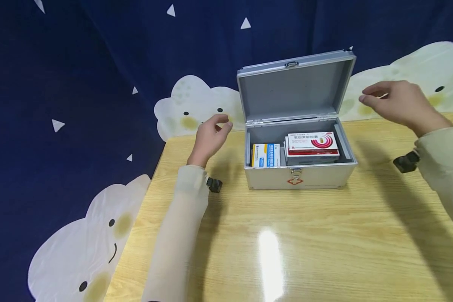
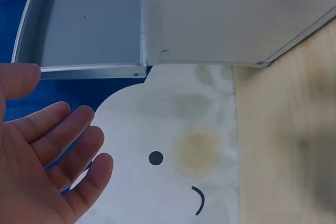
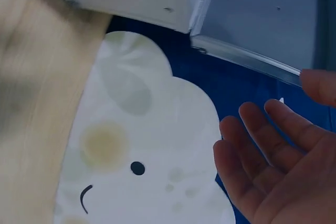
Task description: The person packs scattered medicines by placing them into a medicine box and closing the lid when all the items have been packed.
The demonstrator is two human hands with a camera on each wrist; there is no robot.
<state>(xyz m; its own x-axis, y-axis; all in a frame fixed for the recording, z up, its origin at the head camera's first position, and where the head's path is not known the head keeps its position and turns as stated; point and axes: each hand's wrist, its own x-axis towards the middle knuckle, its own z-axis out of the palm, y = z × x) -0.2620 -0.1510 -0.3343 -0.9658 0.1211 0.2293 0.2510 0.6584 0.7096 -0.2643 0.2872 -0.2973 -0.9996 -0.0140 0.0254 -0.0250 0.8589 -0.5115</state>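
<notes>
A silver first-aid box (image 1: 272, 179) stands on the table with its lid (image 1: 294, 92) raised. Inside, on the left, is a blue, white and yellow medicine carton (image 1: 266, 155). Stacked white and red medicine cartons (image 1: 311, 141) fill the right part. My left hand (image 1: 211, 136) hovers to the left of the box, fingers loosely bent and holding nothing. To the right of the raised lid, my right hand (image 1: 402, 102) is in the air, also without anything in it. Both wrist views show relaxed, spread fingers apart from the box.
The wooden table (image 1: 324, 239) carries the box near its back edge. Behind and to the left hangs a dark blue curtain (image 1: 98, 84) with white clouds and triangles. A small black wrist camera (image 1: 214, 185) sits at the left cuff and another (image 1: 406, 162) at the right.
</notes>
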